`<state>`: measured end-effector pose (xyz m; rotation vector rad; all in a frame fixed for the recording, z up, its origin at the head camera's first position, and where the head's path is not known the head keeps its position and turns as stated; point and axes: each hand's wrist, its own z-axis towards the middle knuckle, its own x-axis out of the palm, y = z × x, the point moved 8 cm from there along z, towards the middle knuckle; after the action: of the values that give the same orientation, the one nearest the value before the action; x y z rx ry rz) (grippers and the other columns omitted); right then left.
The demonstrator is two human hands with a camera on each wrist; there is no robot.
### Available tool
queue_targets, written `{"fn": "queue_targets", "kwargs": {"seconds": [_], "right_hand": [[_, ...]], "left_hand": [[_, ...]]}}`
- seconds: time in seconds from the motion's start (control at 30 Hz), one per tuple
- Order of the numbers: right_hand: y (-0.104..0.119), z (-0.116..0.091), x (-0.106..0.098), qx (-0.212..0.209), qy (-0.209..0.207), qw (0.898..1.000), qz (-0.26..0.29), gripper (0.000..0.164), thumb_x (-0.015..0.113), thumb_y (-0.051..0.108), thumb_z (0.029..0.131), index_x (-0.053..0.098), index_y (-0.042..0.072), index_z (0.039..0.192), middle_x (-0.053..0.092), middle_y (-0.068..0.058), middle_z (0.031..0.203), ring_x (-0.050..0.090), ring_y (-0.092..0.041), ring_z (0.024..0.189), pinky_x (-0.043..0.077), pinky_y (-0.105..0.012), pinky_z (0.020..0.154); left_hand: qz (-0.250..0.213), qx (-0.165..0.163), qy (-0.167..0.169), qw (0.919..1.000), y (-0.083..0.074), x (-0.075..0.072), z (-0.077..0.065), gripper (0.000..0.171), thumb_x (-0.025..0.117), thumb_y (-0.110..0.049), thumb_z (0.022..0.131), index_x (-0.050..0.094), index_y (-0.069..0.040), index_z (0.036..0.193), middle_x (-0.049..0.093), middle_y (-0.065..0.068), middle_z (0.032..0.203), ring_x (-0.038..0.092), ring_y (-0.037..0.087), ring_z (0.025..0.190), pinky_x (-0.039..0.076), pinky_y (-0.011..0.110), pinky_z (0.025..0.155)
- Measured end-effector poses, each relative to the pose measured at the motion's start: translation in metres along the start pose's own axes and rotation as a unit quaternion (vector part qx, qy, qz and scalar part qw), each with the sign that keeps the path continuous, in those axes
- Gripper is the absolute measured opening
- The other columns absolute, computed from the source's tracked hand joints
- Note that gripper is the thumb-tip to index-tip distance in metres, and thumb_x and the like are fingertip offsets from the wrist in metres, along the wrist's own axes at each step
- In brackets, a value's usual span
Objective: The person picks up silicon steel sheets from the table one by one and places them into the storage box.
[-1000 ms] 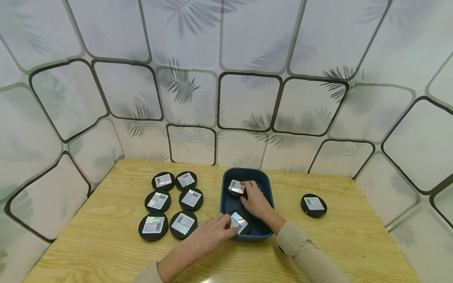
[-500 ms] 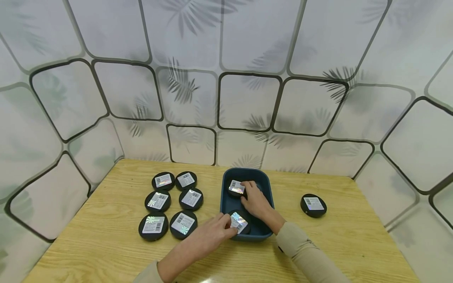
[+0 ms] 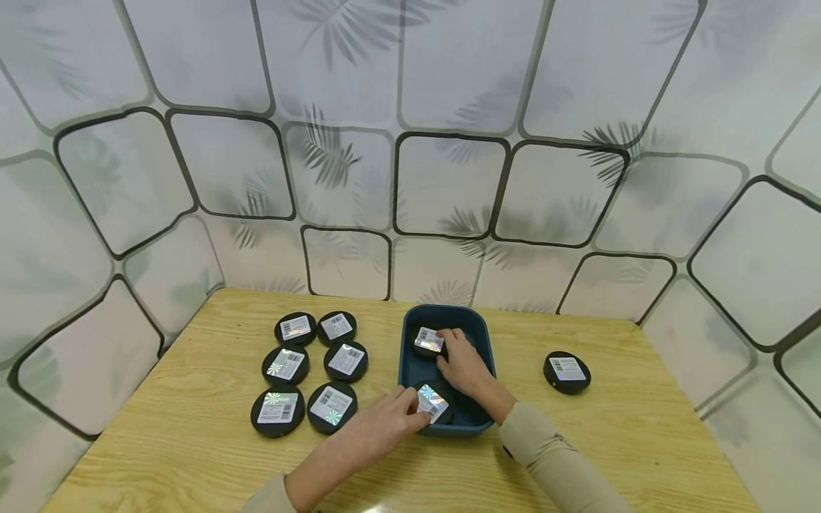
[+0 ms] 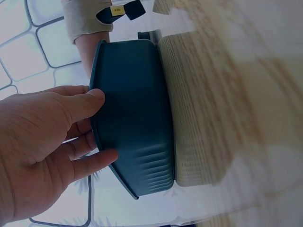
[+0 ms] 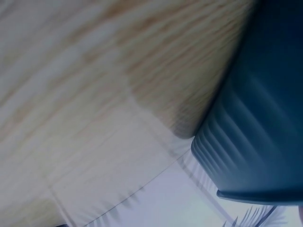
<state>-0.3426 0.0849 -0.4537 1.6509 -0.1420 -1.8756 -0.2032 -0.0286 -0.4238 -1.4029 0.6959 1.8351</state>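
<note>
A dark blue plastic bin [image 3: 449, 311] stands on the table with two black round pucks inside, each with a white barcode label. My left hand [image 3: 388, 422] reaches over the bin's near left corner and grips the near puck [image 3: 432, 403]. In the left wrist view the thumb [image 4: 97, 94] of that hand lies over the bin's rim, with some fingers hidden behind the wall. My right hand [image 3: 463, 360] reaches into the bin from the right and grips the right edge of the far puck [image 3: 428, 340]. The right wrist view shows only the bin's outer wall [image 5: 265, 123], the hand being hidden.
Several more labelled black pucks [image 3: 346, 360] lie in two columns left of the bin. A single puck [image 3: 567, 372] rests to its right. Patterned curtains [image 3: 449, 185] surround the wooden table [image 3: 192, 427] at the back and sides.
</note>
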Motion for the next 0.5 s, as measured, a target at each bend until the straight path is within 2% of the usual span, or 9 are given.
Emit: {"fn": "queue_targets", "kwargs": {"seconds": [0.5], "right_hand": [[0.0027,-0.0038,-0.0075,-0.003,0.010,1.000,0.000,0.039,0.067,0.010,0.092,0.057,0.000,0.128,0.056,-0.022,0.123,0.062,-0.033,0.099,0.052,-0.051,0.083]], "left_hand": [[-0.007,-0.006,0.007,0.9999,0.0004,0.0010,-0.0001,0.026,0.066,-0.010,0.095,0.071,-0.025,0.116,0.053,-0.002,0.103,0.047,0.009,0.086,0.046,0.016,0.073]]}}
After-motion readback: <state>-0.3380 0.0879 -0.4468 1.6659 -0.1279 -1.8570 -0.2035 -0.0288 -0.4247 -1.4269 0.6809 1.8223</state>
